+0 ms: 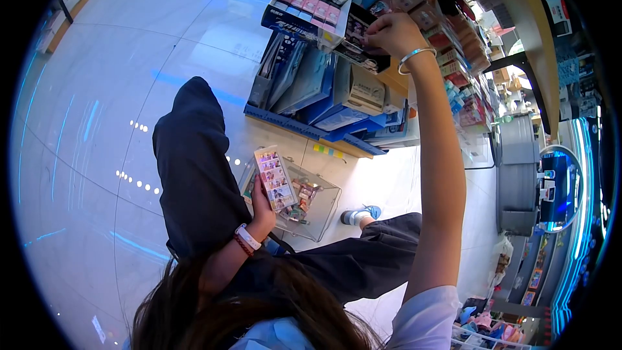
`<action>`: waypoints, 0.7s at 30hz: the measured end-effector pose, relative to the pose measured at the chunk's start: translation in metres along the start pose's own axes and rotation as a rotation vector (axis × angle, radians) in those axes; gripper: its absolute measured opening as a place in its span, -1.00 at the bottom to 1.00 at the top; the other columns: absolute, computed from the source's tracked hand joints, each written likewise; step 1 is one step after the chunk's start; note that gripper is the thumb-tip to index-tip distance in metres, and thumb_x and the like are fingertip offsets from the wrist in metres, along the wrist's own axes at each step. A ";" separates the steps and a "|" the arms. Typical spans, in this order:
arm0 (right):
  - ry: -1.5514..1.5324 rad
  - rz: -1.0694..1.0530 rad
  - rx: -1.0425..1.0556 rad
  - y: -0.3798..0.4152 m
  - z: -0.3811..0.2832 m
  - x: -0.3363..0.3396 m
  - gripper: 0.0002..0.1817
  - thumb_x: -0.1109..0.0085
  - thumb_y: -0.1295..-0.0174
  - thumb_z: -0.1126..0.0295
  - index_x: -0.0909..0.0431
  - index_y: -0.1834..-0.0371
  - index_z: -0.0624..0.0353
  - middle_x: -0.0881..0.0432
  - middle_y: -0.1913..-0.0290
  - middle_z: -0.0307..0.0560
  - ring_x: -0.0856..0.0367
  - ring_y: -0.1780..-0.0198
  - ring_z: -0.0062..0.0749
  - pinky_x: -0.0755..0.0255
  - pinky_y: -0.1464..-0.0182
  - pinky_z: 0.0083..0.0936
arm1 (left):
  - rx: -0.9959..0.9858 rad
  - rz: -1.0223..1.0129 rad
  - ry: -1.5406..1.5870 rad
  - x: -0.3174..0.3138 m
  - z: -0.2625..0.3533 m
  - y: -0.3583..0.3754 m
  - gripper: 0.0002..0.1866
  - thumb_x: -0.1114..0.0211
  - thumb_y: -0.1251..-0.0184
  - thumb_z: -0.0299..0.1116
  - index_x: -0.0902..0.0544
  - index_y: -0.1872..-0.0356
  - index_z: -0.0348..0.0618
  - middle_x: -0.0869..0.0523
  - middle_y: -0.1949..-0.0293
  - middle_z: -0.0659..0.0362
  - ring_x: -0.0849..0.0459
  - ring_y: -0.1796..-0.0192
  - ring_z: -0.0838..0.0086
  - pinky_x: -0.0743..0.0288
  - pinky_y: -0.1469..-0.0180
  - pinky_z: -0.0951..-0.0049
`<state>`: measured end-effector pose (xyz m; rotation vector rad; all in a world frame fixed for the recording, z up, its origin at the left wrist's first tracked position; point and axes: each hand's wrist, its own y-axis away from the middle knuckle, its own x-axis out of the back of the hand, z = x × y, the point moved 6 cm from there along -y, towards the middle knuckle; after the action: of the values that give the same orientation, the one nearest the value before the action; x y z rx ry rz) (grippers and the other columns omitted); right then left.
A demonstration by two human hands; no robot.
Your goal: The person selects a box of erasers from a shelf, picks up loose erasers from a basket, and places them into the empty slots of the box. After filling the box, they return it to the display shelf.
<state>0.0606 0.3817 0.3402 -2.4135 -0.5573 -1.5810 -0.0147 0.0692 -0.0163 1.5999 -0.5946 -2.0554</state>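
My left hand (262, 206), low in front of me, is closed around the lower edge of a flat pale box (276, 178) whose face shows a grid of small colourful pictures. Below it stands a clear plastic bin (324, 210) with small packets inside. My right hand (395, 34) is stretched out over a dark display box (357, 31) on the shelf. Its fingertips are pinched together at the box's opening; whatever they grip is too small to make out. Beside that box sits an open display carton (295, 21) with rows of small pink and white boxes.
Under the cartons, a shelf (304, 128) holds blue folders (308, 84) and a tan box (367, 89). Stacked packaged goods (453, 58) rise to the right. My dark-trousered knee (191, 155) is left of the bin, on a pale tiled floor (123, 84).
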 end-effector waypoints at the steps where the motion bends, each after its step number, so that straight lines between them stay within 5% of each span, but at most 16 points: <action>1: -0.061 0.022 -0.017 0.007 -0.004 0.003 -0.76 -0.40 0.05 0.42 -0.63 0.36 0.34 -0.65 0.43 -0.08 -0.65 0.41 -0.49 -0.59 0.34 -0.62 | -0.002 -0.011 0.006 -0.001 0.001 0.000 -0.64 0.12 -0.46 -0.06 -0.49 0.00 -0.06 -0.62 0.08 0.26 -0.61 0.06 0.49 -0.47 0.00 0.46; 9: 0.294 0.287 0.208 0.024 -0.027 -0.001 -0.86 -0.28 0.08 0.43 -0.70 0.40 0.12 -0.68 0.41 -0.01 -0.66 0.37 -0.21 -0.52 0.19 -0.41 | 0.011 -0.070 -0.005 0.006 -0.005 -0.007 -0.64 0.10 -0.45 -0.08 -0.48 -0.03 -0.07 -0.61 0.07 0.26 -0.60 0.03 0.48 -0.45 -0.03 0.44; 13: 0.297 0.844 0.201 0.101 -0.049 0.040 -0.73 -0.23 -0.11 0.26 -0.62 0.27 0.27 -0.67 0.43 0.06 -0.66 0.41 -0.26 -0.48 0.28 -0.45 | -0.054 -0.010 0.014 0.002 0.004 0.000 -0.59 0.07 -0.43 -0.07 -0.46 -0.11 -0.10 -0.56 -0.04 0.24 -0.54 -0.05 0.44 -0.36 -0.13 0.40; 16: -0.220 1.287 0.479 0.185 -0.060 0.031 -0.72 -0.09 -0.25 0.32 -0.61 0.45 0.34 -0.63 0.57 -0.03 -0.54 0.56 -0.56 -0.36 0.54 -0.67 | -0.077 -0.016 0.032 0.017 0.007 -0.014 -0.58 0.07 -0.42 -0.06 -0.47 -0.11 -0.10 -0.55 -0.05 0.26 -0.52 -0.06 0.44 -0.33 -0.14 0.39; 19: -0.286 1.200 0.489 0.244 -0.035 -0.018 -0.70 -0.02 -0.27 0.39 -0.51 0.55 0.39 -0.45 0.75 -0.14 -0.26 0.75 -0.71 -0.17 0.67 -0.76 | -0.244 -0.064 -0.086 0.001 0.020 -0.001 -0.62 0.15 -0.46 -0.09 -0.45 -0.06 -0.10 -0.60 0.06 0.25 -0.55 -0.04 0.43 -0.36 -0.11 0.39; 20: -0.383 1.214 0.437 0.255 -0.009 -0.048 -0.75 -0.03 -0.25 0.44 -0.50 0.53 0.38 -0.49 0.69 -0.11 -0.31 0.69 -0.69 -0.20 0.62 -0.77 | -0.208 -0.061 -0.066 0.001 0.022 -0.004 -0.61 0.16 -0.46 -0.07 -0.46 -0.05 -0.09 -0.60 0.05 0.23 -0.56 -0.03 0.39 -0.37 -0.12 0.36; 21: -0.479 1.133 0.465 0.259 0.034 -0.089 -0.78 -0.05 -0.24 0.46 -0.49 0.52 0.35 -0.53 0.59 -0.10 -0.36 0.60 -0.65 -0.23 0.53 -0.75 | -0.238 -0.028 -0.152 0.000 0.024 -0.005 -0.51 0.28 -0.43 -0.05 -0.33 -0.19 -0.12 -0.54 -0.03 -0.05 -0.57 -0.01 0.08 -0.49 -0.02 0.11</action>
<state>0.1649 0.1410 0.2544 -2.0426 0.3459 -0.3577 -0.0389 0.0746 -0.0140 1.3332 -0.3633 -2.1893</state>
